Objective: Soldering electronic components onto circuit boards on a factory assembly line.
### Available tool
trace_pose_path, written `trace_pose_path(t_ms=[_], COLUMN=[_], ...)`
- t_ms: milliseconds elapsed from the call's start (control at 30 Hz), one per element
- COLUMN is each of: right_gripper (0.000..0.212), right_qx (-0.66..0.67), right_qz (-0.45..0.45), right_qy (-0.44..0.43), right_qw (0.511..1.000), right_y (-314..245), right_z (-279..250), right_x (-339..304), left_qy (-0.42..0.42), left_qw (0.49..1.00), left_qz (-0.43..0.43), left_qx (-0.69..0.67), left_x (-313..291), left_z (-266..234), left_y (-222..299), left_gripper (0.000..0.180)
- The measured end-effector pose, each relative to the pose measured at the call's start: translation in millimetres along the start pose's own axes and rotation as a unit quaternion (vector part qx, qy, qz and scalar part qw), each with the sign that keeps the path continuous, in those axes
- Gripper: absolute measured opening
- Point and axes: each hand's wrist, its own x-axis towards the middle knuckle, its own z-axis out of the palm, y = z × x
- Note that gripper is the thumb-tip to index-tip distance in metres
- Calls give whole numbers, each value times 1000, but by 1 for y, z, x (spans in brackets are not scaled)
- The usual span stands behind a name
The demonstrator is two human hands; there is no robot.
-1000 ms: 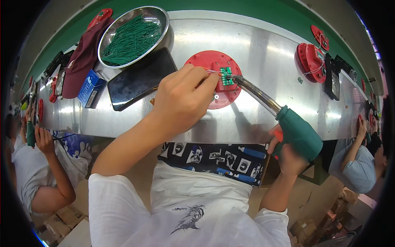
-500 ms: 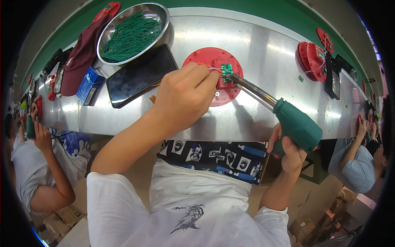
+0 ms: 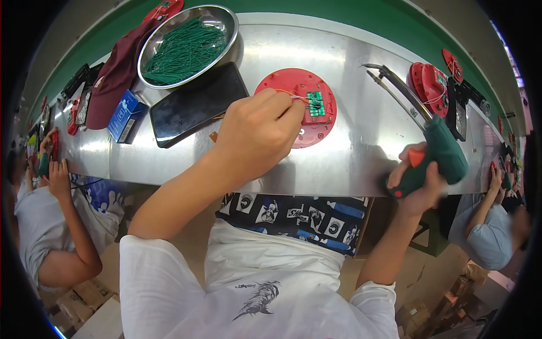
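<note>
right hand (image 3: 416, 175) gripping green plastic soldering gun (image 3: 444, 148); left hand (image 3: 259, 129) pinching thin wires (image 3: 300, 98), round red plastic disc (image 3: 314, 132) lying beneath, rectangular green circuit board (image 3: 318, 104) sitting rightward.

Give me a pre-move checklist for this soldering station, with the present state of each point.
1. Left grip on the thin wires beside the circuit board: ok.
2. Right grip around the handle of the green soldering gun: ok.
3. Soldering tip clear of the circuit board and left grip: ok, up to their right.
4. Orange trigger released: cannot tell.
5. Solder joints sound: cannot tell, too small.
6. Metal bowl apart from the soldering tip: ok, well to its left.
</note>
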Motion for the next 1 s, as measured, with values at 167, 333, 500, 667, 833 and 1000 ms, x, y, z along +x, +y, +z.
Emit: trace_pose_path(t_ms=[167,333,500,667,833,1000], right_gripper=[46,47,33,42,39,17], right_qx=[-21,-16,-95,-192,-330,-273], right_qz=[35,30,-121,-297,-358,-214], right_qy=[25,65,151,269,389,380], right_qw=[999,997,977,896,782,857], right_y=[-5,-16,-42,-97,-71,-55], right_z=[1,-4,-43,-88,-117,-130], right_x=[3,-3,11,-2,-8,-7], left_qy=[-9,-11,-10,-18,-18,-5], left_qw=[1000,999,1000,999,999,1000], left_qz=[0,-13,-27,-24,-23,-18], left_qx=[-6,-36,-5,-13,-19,-18], left_x=[7,14,9,13,17,18], left_z=[0,1,-11,-8,-7,-3], left_y=[3,11,14,15,17,13], left_gripper=[13,18,24,23,22,21])
